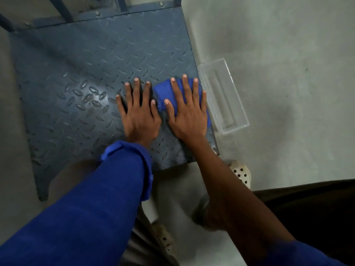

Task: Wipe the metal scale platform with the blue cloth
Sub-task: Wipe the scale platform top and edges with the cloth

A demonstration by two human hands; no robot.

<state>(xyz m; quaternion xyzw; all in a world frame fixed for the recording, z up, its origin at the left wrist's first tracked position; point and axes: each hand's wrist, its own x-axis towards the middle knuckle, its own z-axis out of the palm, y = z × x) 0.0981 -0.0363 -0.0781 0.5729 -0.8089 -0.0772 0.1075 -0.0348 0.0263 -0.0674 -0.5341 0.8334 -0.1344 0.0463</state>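
Observation:
The metal scale platform [80,73] is a dark grey checker plate lying flat on the floor. The blue cloth [163,91] is folded and lies near the platform's right edge. My right hand [186,110] presses flat on the cloth with fingers spread, covering most of it. My left hand [139,110] rests flat on the bare plate just left of the cloth, fingers apart and holding nothing.
A clear plastic tub [222,96] sits on the concrete floor right beside the platform's right edge. The scale's blue-grey frame posts [123,4] rise at the platform's far side. My feet in pale perforated clogs [241,173] stand at the near edge.

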